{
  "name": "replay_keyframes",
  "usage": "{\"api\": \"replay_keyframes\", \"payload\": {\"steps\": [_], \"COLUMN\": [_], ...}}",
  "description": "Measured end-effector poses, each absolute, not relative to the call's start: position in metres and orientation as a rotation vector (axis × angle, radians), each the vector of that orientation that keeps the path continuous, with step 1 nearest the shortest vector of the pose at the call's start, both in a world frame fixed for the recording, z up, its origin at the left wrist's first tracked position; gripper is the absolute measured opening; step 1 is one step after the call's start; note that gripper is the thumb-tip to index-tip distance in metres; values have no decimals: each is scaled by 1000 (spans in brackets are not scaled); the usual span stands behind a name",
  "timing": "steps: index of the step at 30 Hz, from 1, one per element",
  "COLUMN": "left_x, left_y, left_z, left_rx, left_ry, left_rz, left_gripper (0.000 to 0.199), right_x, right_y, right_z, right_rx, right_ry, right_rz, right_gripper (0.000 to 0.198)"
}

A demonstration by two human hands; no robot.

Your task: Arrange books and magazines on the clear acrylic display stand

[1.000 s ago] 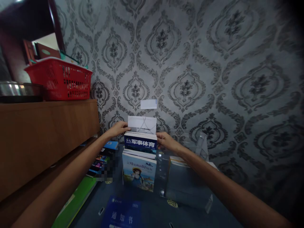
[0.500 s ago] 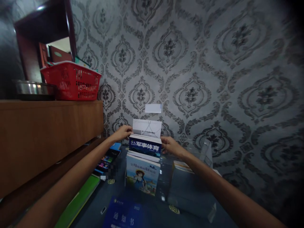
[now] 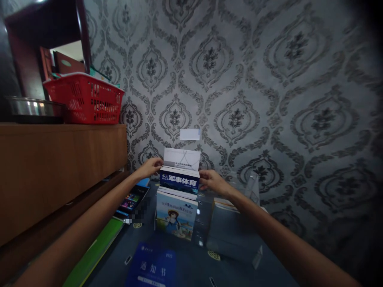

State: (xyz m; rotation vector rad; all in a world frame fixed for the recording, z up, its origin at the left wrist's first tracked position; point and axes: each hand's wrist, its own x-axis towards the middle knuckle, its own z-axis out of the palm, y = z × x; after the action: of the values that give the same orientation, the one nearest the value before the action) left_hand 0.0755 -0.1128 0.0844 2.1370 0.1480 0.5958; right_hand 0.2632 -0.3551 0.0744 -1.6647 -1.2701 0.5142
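Note:
A row of upright books stands in front of me. At its front is a picture-cover book [image 3: 176, 219] with a drawn figure in a hat. Behind it rises a dark blue book [image 3: 179, 180] with large white characters, among several others, and at the back a white booklet [image 3: 185, 159]. My left hand [image 3: 153, 165] has its fingers curled at the left edge of the books around the dark blue one. On the opposite edge, my right hand [image 3: 213, 181] presses with bent fingers. Some fingertips are hidden behind the books.
A clear plastic holder [image 3: 236, 223] with books inside stands to the right. A blue booklet [image 3: 152, 263] lies nearest me; a green folder [image 3: 95, 249] and a dark booklet [image 3: 131, 203] lie left. A red basket [image 3: 86, 99] and metal bowl [image 3: 36, 108] sit on the wooden cabinet [image 3: 62, 167].
The camera view has shifted slightly, so everything appears a little further left and up. Both hands stay at the sides of the books, with little visible movement against them.

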Motion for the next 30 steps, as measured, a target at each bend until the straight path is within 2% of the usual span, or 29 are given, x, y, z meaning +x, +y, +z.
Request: {"api": "replay_keyframes", "payload": {"steps": [9,17,24,30], "left_x": [61,58,55,52], "left_y": [-120,-129,-125,-118], "left_z": [77,78,80,87], "left_rx": [2095,2149,2114,2105], "left_ry": [156,114,159,171], "left_rz": [538,447,424,426], "left_gripper": [27,35,33,43], "right_x": [256,250,248,247], "right_y": [-364,-363,-362,-366], "right_z": [73,69,63,67], "right_rx": [-1667,-1696,-1719,-1694], "right_ry": [-1227,-1202,-1221,-1237], "right_rz": [514,513,526,496], "right_gripper": [16,15,14,15]}}
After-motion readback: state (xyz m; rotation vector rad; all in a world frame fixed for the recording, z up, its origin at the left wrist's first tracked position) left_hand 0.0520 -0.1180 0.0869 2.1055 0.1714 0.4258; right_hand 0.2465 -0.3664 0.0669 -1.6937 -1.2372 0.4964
